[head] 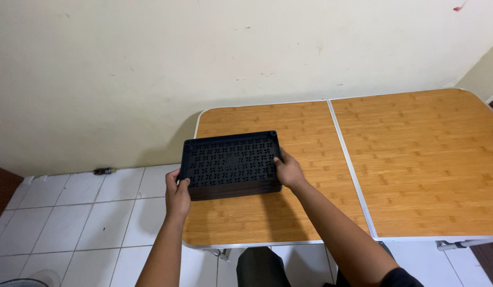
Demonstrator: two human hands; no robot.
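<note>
Two hands grip a black perforated tray over a folding table

Both hands hold one thing: a black tray [231, 163], rectangular, with a flat face covered in a regular pattern of small cut-out holes and a raised rim with rounded corners. Its long axis runs left to right across the view, roughly parallel to the near edge of the wooden folding table [416, 159]; the short sides face the hands. The perforated face points up toward the camera, tilted slightly so the far edge sits higher in the view. Along the near side the wall looks layered, as if several such trays were stacked, though that cannot be told for certain.

The left hand [177, 194] clasps the left short end, thumb on top of the rim and fingers curled beneath. The right hand [289, 171] clamps the right short end the same way. The tray lies over the table's left panel, near its left edge; whether it rests on the surface or is lifted cannot be told. Pale floor tiles [76, 212] lie beside the table.
</note>
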